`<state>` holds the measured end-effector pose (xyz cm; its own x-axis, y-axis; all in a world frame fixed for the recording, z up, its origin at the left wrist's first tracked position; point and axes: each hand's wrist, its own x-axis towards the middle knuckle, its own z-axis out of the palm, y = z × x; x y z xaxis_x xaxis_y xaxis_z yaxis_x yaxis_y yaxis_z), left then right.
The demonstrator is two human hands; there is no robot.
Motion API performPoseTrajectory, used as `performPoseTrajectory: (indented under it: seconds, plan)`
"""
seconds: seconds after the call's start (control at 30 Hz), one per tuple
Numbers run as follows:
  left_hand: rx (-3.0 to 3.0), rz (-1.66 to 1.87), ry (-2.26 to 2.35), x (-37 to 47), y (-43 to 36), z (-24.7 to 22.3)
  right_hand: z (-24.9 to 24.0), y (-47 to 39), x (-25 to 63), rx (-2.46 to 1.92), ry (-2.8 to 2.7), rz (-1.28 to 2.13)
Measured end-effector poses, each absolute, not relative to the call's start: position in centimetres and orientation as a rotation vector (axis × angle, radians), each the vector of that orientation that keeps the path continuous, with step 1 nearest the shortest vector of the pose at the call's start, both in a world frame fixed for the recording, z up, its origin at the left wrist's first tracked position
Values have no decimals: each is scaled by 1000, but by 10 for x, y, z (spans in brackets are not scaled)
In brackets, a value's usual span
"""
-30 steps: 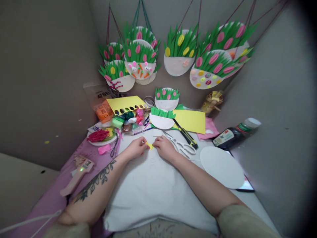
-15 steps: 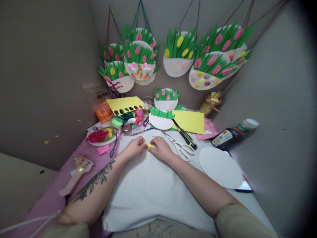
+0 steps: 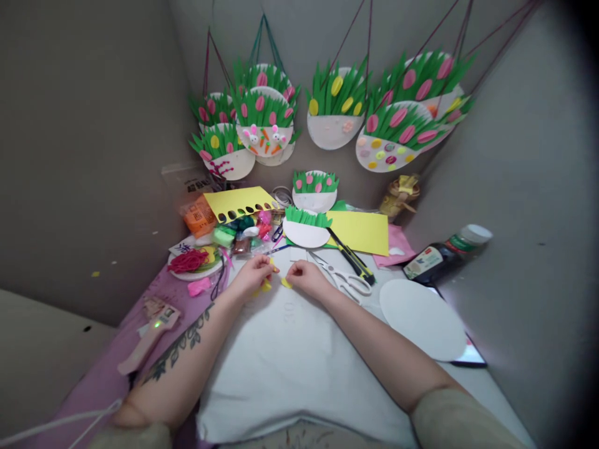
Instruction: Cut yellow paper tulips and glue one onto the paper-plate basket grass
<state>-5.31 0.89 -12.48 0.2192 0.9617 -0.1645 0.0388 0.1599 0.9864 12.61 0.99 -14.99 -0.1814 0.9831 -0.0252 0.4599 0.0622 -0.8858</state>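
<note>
Left hand [image 3: 255, 275] and right hand [image 3: 307, 279] pinching yellow pieces [image 3: 286, 283], scissors [image 3: 343, 273] nearby, decorated plates [image 3: 336, 128] hanging behind

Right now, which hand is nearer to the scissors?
Right. The right hand is close beside the scissors, left of their handles; the left hand is farther left, beyond the right hand.

left grip [image 3: 256, 274]: pinched | right grip [image 3: 306, 279]: pinched, just apart | forearms [image 3: 374, 349]: extended, angled inward
</note>
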Motion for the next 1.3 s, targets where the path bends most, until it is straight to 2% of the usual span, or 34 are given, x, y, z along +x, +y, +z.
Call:
performPoseTrajectory:
  seconds: [0.17, 0.3, 0.43, 0.73, 1.1, 1.3]
  plan:
    - [1019, 827, 968, -53, 3, -118, -128, 8, 137, -1131, -1399, 1498]
    - [939, 682, 779, -48, -6, -114, -118, 1, 133, -927, -1376, 1552]
    - [894, 625, 788, -45, -10, -114, -120, -4, 125, -918, -1293, 1613]
    - [997, 584, 813, -46, -9, -116, -120, -6, 123, -952, -1347, 1581]
    - [1717, 911, 1172, -45, -9, -107, -123, -3, 120, -1064, -1131, 1420]
    - [1833, 978, 1266, -44, -14, -106, -120, -6, 117, -1063, -1071, 1387]
